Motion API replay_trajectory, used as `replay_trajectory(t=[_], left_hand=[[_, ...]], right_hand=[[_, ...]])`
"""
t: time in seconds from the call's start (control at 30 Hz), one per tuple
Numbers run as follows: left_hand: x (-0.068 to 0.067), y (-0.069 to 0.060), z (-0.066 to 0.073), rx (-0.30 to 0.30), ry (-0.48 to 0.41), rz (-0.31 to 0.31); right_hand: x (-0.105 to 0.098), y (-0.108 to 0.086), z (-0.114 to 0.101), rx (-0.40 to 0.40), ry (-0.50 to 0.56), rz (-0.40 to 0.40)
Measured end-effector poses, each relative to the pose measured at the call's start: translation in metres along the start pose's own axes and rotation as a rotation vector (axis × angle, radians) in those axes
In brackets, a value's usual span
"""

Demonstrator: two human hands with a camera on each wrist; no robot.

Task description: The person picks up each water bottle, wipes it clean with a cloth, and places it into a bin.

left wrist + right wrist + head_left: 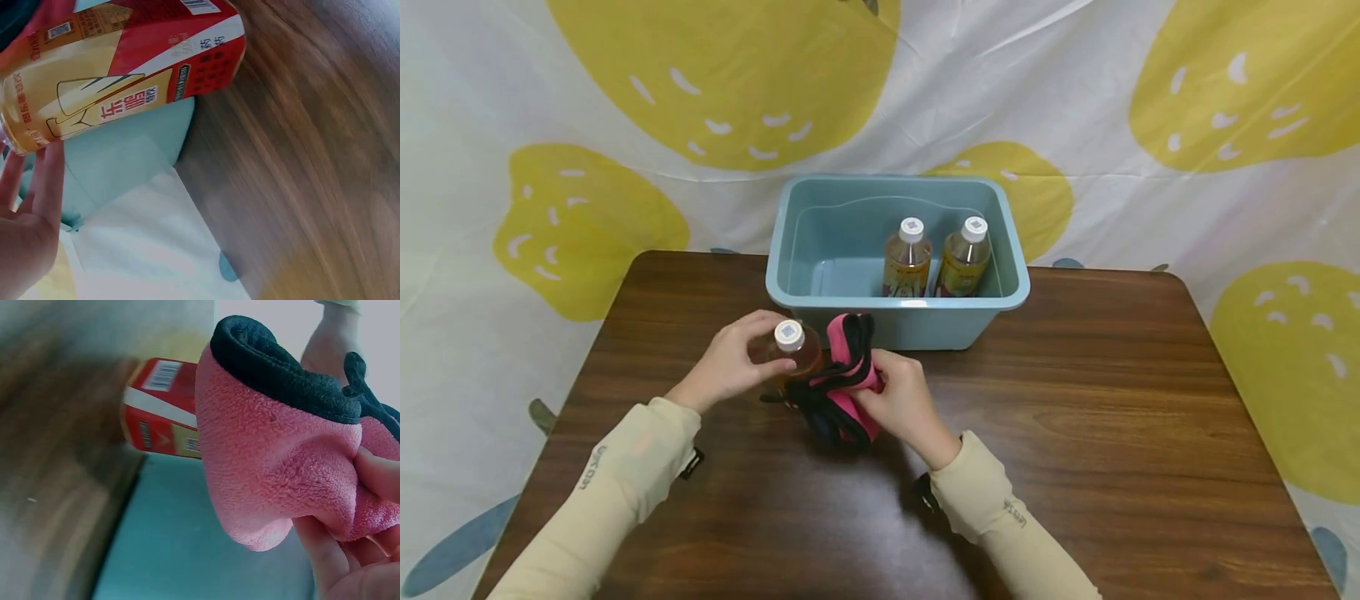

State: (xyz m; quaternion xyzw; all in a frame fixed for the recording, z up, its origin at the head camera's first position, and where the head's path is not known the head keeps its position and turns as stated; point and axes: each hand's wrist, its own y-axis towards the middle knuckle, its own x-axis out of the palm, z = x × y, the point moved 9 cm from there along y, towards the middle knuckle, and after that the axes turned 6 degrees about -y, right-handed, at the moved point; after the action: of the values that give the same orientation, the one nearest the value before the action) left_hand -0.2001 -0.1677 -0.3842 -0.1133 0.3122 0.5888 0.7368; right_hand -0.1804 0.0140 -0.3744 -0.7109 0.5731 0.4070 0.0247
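Just in front of the bin, my left hand [735, 363] grips a drink bottle [801, 357] near its top, thumb on one side and fingers on the other. The bottle has a white cap, and its red and gold label [140, 84] faces the left wrist camera. My right hand [901, 398] pinches a bunched, fluffy pink cloth [275, 456] with black edging between thumb and fingers. In the head view that cloth lies against the bottle's right side and covers part of its lower body.
A light blue plastic bin [895, 327] stands at the table's back edge. Inside, on its right side, are two white-capped bottles, one nearer the middle [907, 265] and one by the right wall [962, 262]. Behind the brown wooden table [1112, 400] hangs a lemon-print cloth [970, 92].
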Motion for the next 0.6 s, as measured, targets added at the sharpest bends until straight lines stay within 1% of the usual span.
replay_trajectory(t=[0.1,0.2,0.23,0.37,0.5,0.6], left_hand=[[0.001,0.0,-0.002,-0.011,-0.023,-0.026],[0.003,0.0,-0.005,-0.033,-0.081,-0.053],[0.003,0.0,-0.005,-0.03,-0.1,-0.06],[0.004,0.001,-0.008,-0.016,-0.182,-0.085],[0.004,0.002,-0.009,-0.007,-0.235,-0.098],[0.005,0.002,-0.011,-0.019,-0.276,-0.103]], right_hand=[[-0.004,0.007,-0.008,0.002,0.004,-0.005],[-0.004,0.014,-0.014,0.003,-0.003,-0.013],[-0.003,0.017,-0.015,0.002,-0.007,-0.018],[0.005,0.025,-0.017,0.015,-0.025,-0.052],[0.013,0.029,-0.017,0.038,-0.041,-0.094],[0.018,0.031,-0.018,0.051,-0.054,-0.114]])
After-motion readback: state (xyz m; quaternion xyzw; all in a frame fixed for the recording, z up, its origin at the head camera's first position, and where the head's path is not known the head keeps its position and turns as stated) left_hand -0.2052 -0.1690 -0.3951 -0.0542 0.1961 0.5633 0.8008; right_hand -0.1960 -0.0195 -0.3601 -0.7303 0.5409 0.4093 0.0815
